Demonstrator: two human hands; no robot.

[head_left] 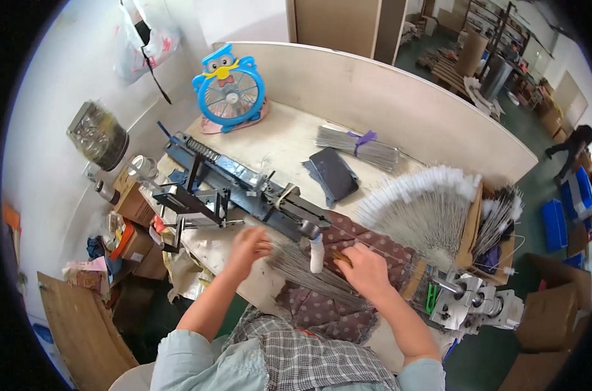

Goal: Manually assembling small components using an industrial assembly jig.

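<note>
Two bare hands [250, 247] [366, 268] flank slender, straight grey wires [302, 268].

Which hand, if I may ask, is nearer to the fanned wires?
Right: the right hand is left of the fanned wires, toward the person; the left hand is much farther left of them.

Bright, even light, soft shadows, strong fisheye curvature toward black corners

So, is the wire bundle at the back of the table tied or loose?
Tied: a purple strip wraps around the wire bundle near its middle.
</note>
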